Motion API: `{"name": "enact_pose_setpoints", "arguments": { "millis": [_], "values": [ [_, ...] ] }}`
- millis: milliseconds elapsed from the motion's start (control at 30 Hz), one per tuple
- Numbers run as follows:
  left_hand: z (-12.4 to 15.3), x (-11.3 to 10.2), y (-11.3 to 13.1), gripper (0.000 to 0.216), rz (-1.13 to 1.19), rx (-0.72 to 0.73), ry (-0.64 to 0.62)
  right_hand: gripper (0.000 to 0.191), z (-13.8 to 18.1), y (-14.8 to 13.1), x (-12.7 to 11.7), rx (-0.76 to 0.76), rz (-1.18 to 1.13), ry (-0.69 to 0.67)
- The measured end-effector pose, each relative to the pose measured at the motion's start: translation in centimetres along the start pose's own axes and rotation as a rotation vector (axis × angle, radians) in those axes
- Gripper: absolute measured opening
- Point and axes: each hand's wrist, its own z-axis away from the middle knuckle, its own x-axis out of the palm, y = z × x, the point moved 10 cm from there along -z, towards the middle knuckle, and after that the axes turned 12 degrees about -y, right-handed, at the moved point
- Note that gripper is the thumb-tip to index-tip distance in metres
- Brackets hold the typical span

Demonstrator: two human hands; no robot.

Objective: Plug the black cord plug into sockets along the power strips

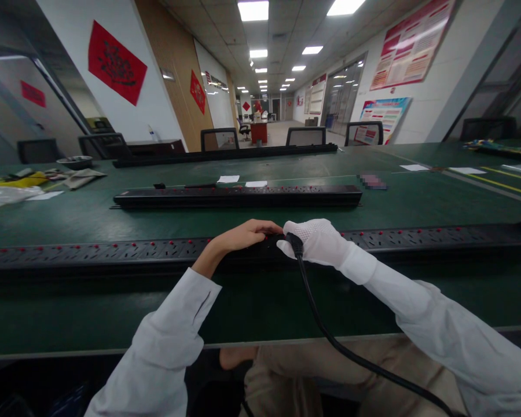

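Observation:
A long black power strip [113, 253] with rows of sockets and small red parts lies across the green table in front of me. My left hand [249, 233], bare, rests on top of the strip near its middle, fingers stretched out toward the right. Just beside it my right hand [319, 240], in a white dotted glove, is closed round a black power plug [295, 245] held at the strip. From this plug a thick black cable [316, 315] runs down over the table edge to the lower right. The plug's front end is hidden by the glove.
A shorter group of black power strips [238, 198] lies beyond, and another long black strip [230, 154] at the table's far edge. White papers [256, 184] lie between. Cloth and a yellow item [28, 179] are at the left. Chairs [306, 136] stand behind the table [399, 197].

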Motion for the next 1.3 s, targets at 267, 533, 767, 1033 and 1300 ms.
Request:
{"name": "enact_pose_setpoints", "arguments": {
  "millis": [267, 533, 767, 1033, 1300],
  "values": [
    [0.11, -0.23, -0.18, 0.039, 0.028, -0.015, 0.011, 0.036, -0.03, -0.06, -0.02, 0.000, -0.011, 0.004],
    [-0.02, -0.05, -0.14, 0.041, 0.043, 0.007, -0.009, 0.035, -0.01, -0.04, 0.01, -0.004, 0.000, 0.017],
    [0.00, -0.10, -0.14, 0.043, 0.074, 0.044, -0.009, 0.036, 0.00, 0.00, -0.09, 0.007, 0.001, 0.025],
    [-0.02, 0.02, -0.23, 0.044, 0.053, 0.014, -0.016, 0.037, 0.03, 0.01, -0.09, 0.015, -0.004, 0.022],
    [-0.02, 0.08, -0.21, 0.044, 0.072, 0.027, -0.012, 0.036, -0.04, 0.00, 0.07, 0.003, 0.004, -0.001]
  ]
}}
